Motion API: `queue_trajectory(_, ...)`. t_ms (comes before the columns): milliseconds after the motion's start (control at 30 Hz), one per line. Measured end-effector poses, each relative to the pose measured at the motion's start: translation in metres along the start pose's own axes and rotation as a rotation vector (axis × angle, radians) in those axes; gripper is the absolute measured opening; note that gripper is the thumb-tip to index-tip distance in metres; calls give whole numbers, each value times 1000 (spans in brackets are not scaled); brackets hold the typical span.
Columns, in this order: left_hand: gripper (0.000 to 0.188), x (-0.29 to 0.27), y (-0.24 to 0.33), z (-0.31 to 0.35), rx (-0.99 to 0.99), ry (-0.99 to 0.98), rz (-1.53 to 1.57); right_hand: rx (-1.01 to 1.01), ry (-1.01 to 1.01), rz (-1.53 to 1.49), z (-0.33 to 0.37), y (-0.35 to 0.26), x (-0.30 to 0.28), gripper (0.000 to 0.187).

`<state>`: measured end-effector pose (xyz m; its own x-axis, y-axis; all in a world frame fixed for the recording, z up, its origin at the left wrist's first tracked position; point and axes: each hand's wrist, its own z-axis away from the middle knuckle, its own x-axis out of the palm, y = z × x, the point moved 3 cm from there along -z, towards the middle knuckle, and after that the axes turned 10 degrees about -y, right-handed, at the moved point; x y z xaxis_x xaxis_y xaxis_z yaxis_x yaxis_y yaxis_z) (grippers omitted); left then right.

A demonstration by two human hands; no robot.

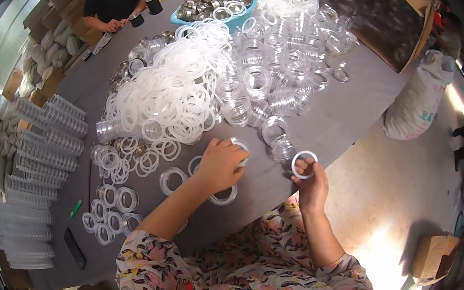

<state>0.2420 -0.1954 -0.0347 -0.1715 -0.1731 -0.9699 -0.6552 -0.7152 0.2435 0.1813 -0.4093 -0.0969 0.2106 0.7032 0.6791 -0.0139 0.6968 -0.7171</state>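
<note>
My right hand [312, 186] holds up a white ring [294, 162] beyond the table's front edge, its fingertips showing through the hole. My left hand [221, 162] is over the table with curled fingers on a clear plastic ring [242, 146], partly hidden by the hand. Beside and below that hand lie several loose clear rings [171, 179]. Ahead is a large heap of flat white rings [170, 89]. Right of it, clear round plastic pieces [278, 70] are piled, with a couple [283, 148] lying near my right hand.
Grouped rings [127, 199], a dark phone-like object [74, 247] and a green pen-like item [76, 209] lie left. Stacked clear pieces [41, 151] line the left edge. Behind are a blue basin [248, 18] of metal lids and another person's hand [114, 25]. A carton [424, 11] and sack [418, 102] stand right.
</note>
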Motion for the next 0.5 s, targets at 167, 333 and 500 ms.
queue_trajectory(167, 36, -19, 36, -23, 57, 288, 165, -34, 29, -3, -7, 3, -12, 28)
queue_trajectory(333, 28, 2, 47, -62, 29, 274, 83, -29, 89, 1, -3, -5, -9, 31)
queue_trajectory(500, 23, 7, 45, -35, -162, -61, 246, -48, -87, 187, 7, -22, -8, 32)
